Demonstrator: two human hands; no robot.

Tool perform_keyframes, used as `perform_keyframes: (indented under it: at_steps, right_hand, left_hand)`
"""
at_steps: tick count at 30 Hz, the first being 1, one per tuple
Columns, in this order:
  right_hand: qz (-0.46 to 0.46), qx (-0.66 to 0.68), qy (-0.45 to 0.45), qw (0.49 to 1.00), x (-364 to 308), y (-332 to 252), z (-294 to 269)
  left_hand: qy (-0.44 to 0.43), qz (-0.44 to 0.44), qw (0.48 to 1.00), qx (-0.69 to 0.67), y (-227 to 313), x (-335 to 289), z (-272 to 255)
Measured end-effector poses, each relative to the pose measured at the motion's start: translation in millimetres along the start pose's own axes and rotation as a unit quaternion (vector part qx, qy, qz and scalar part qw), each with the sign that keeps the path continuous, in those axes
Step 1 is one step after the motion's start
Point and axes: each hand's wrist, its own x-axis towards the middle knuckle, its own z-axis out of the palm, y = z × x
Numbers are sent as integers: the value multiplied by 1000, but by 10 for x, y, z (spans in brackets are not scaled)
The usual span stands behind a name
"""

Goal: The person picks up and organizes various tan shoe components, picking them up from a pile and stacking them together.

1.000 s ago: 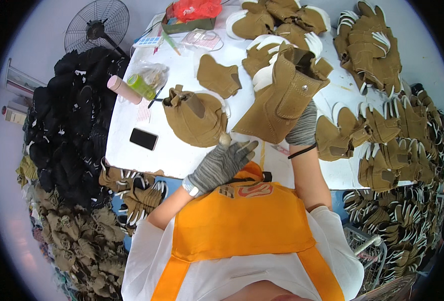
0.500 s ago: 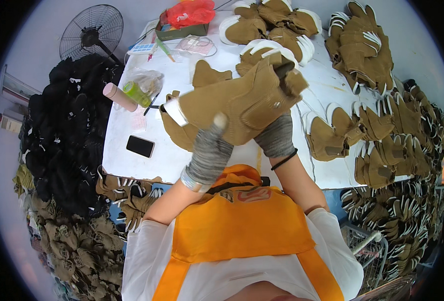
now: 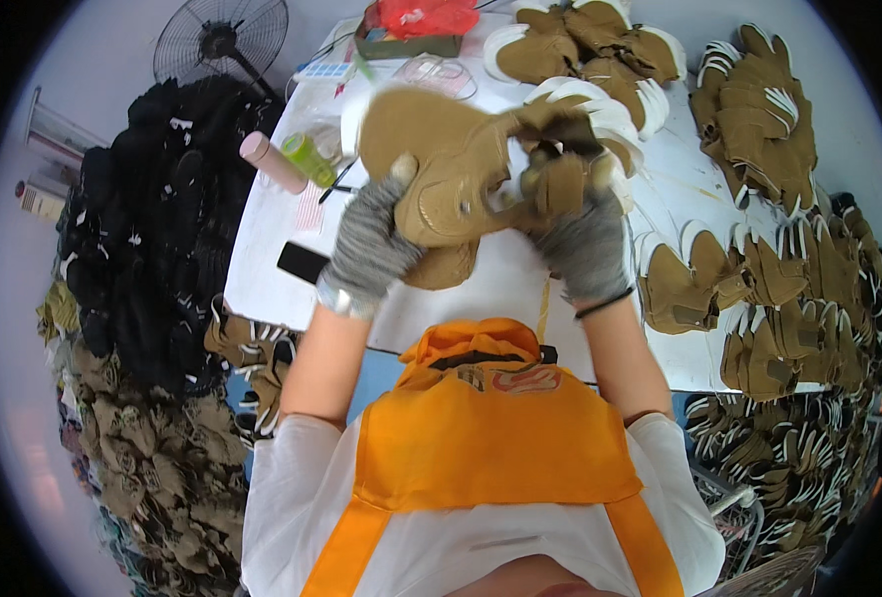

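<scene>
Above the white-covered table I hold a brown shoe upper [image 3: 431,149] in both hands, its far end blurred by motion. My left hand [image 3: 373,234], in a grey knitted glove, grips its near left side, thumb on top. My right hand [image 3: 588,244], gloved alike with a dark band at the wrist, is closed on the collar end at the right, partly hidden by the flaps. The upper's opening shows between the hands. Another brown upper [image 3: 446,267] lies on the table beneath it, mostly covered.
More brown uppers [image 3: 680,284] with white edges lie in rows and piles at the right and back. On the table's left are a phone [image 3: 302,262], a pink bottle [image 3: 272,162] and a green container [image 3: 307,159]. Black uppers [image 3: 152,229] are heaped farther left, below a fan [image 3: 220,40].
The upper has been turned in my hands; its collar opening now faces nearer me. My left hand has moved left and up along it, my right stays at the collar end. The view has shifted slightly.
</scene>
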Motion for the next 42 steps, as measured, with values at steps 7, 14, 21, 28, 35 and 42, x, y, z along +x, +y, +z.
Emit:
perform_keyframes:
  at_steps: [7, 14, 21, 28, 35, 42]
  right_hand:
    - [279, -264, 145, 912, 584, 372, -438]
    - [294, 49, 89, 950, 808, 1070, -1031]
    - [256, -511, -85, 816, 1039, 835, -278]
    - [99, -376, -92, 917, 1281, 1236, -1054]
    - [35, -738, -255, 624, 1268, 1150, -736]
    - [301, -441, 77, 842, 1448, 1205, -300]
  left_hand:
    - [63, 29, 933, 354, 307, 1, -502]
    - [193, 103, 825, 522, 404, -55, -849]
    - [232, 101, 872, 419, 653, -60, -1283]
    - [110, 134, 782, 599, 644, 212, -1626]
    - [63, 66, 594, 799, 680, 373, -2139]
    - [71, -57, 649, 755, 743, 330, -2297]
